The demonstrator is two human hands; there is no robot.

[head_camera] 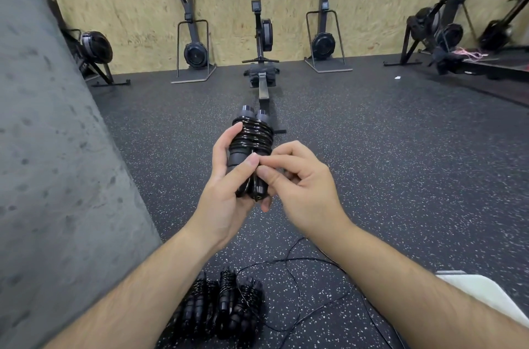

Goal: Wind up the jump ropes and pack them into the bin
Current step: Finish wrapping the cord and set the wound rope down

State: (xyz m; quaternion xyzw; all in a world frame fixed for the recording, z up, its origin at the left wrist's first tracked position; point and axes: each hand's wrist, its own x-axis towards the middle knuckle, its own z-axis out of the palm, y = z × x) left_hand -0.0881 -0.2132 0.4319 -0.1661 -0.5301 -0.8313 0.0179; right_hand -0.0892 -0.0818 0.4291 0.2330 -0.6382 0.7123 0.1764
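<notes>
The left hand (226,177) is wrapped around a jump rope (252,137), thumb across the front and fingers curled behind. It clamps the two handles (249,115) side by side so the black cable coiled around them cannot spring loose. The right hand (300,177) meets it at the lower end of the bundle, thumb and forefinger pinched narrow on what looks like the cable's last loop. This is probably to tuck it under the coils and lock the winding, though the pinch point itself is partly hidden.

The bundle is held in the air in line with the rail of the rowing machine (262,33), on the person's side of it. Much nearer the person than the rowing machine, a pile of wound ropes (226,308) lies on the speckled floor (400,148), probably kept together for packing. A loose cable (297,285) sprawls beside the pile, not yet wound.

A white-edged object (483,294), nearer than the rowing machine and to its right, may be the bin; I cannot tell.
</notes>
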